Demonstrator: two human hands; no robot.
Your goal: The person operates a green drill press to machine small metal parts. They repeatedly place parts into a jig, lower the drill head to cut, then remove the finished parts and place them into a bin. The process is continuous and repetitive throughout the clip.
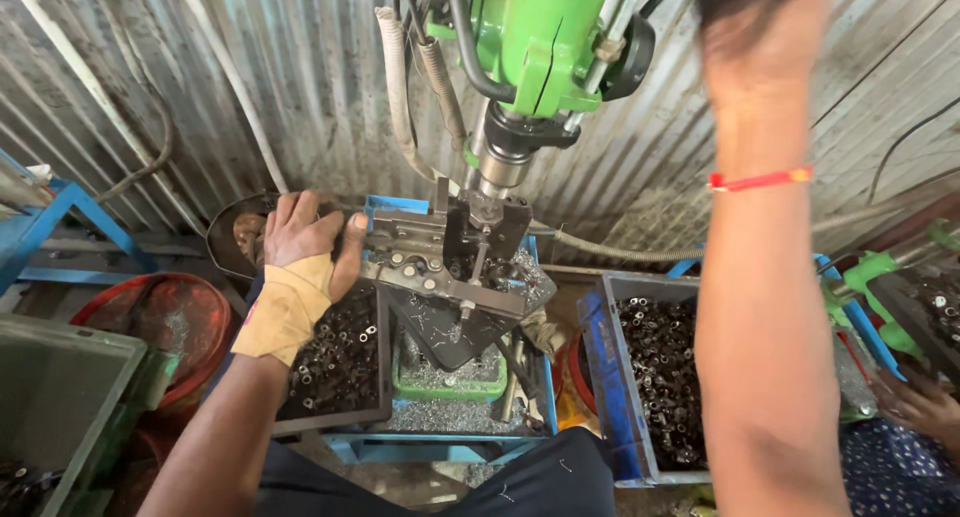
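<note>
A green drill press (540, 47) stands over a grey metal fixture (445, 262) with bolts and clamps. My left hand (305, 242), its wrist wrapped in tan cloth, grips the left end of the fixture. My right arm, with a red thread band, reaches up past the machine head; my right hand (760, 7) is blurred at the top edge and seems closed on the press's feed handle, which is hidden. The spindle (490, 192) hangs just above the fixture.
A dark tray of small metal nuts (335, 362) lies under my left wrist. A blue-grey crate of similar nuts (660, 377) stands to the right. Metal swarf fills a green tray (450, 377). A red basin (165, 322) sits left. Another person's hand (915, 402) shows at the right edge.
</note>
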